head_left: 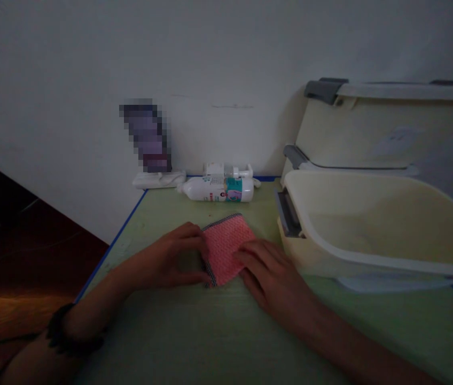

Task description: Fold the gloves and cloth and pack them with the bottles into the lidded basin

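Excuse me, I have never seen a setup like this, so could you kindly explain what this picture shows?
Of course. There is no machine: these are a person's two bare hands, seen by one camera worn on the head, looking forward and down. On the pale green tabletop lies a pink textured cloth with dark striped edging. The left hand, with a black bracelet at its wrist, is at one edge; the right hand touches the other side. How firmly either holds it, I cannot tell. Beyond the cloth, a white plastic bottle with a teal label lies sideways. To the right stands an open cream plastic bin.
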`<act>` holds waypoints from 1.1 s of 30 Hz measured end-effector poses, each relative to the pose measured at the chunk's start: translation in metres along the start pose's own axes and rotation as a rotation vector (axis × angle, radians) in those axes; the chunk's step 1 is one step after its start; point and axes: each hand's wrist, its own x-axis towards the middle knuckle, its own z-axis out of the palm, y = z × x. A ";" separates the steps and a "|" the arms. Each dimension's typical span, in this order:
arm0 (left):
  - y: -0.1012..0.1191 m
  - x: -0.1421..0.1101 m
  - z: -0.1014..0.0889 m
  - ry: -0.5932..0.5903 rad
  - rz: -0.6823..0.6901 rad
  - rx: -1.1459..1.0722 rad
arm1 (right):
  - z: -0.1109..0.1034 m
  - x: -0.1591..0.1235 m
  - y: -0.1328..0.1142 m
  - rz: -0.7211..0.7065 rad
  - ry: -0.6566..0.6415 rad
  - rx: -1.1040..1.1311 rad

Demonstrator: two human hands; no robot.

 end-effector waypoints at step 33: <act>-0.005 0.003 0.006 -0.048 0.105 0.110 | 0.002 0.002 -0.001 0.045 -0.013 -0.014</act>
